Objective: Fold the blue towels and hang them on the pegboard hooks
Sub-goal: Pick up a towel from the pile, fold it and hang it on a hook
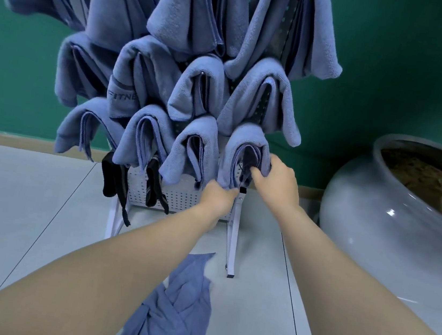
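I see both hands on the folded blue towel (246, 156) draped over the lowest right hook of the pegboard (180, 193). My left hand (217, 197) pinches its lower edge; my right hand (277, 179) grips its right flap, fingers curled in. The towel hangs lengthwise, straight ahead of both hands. An unfolded towel (175, 310) lies on the floor between my forearms, nearer my left.
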`<control>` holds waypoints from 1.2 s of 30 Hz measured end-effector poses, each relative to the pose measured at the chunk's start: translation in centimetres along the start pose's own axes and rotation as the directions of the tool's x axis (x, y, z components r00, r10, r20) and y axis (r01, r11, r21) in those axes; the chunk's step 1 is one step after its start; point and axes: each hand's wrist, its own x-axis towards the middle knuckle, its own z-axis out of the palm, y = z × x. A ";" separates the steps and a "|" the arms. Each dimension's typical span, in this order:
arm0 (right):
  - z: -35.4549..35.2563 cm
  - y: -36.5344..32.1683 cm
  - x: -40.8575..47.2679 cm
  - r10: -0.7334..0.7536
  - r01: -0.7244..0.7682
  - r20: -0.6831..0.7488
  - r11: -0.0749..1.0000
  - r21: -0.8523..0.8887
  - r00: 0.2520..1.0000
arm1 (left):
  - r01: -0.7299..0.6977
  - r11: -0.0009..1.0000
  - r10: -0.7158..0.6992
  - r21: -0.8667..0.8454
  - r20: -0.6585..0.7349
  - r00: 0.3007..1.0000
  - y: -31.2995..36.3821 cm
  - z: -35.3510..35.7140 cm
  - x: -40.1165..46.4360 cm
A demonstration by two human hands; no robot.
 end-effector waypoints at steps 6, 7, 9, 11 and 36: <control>1.6 -0.2 -4.2 0.196 -0.194 -0.041 0.981 0.028 0.980 | 0.021 0.988 -0.033 0.155 0.073 0.997 -3.2 -4.7 -2.4; 2.1 -0.3 -5.2 0.218 -0.217 -0.058 0.976 0.030 0.974 | 0.013 0.984 -0.027 0.176 0.075 0.997 -3.6 -5.9 -2.8; 3.4 -0.5 -7.8 0.248 -0.248 -0.054 0.969 0.010 0.967 | -0.001 0.976 -0.016 0.218 0.075 0.997 -4.8 -8.6 -3.4; 5.5 -0.1 -10.5 0.246 -0.246 0.019 0.969 0.018 0.969 | -0.028 0.973 0.009 0.231 0.080 0.997 -6.3 -11.3 -4.1; 24.4 6.5 -25.7 0.288 -0.262 0.559 0.956 -0.129 0.777 | -0.114 0.642 -0.189 0.758 0.301 0.935 -32.0 -18.2 -5.7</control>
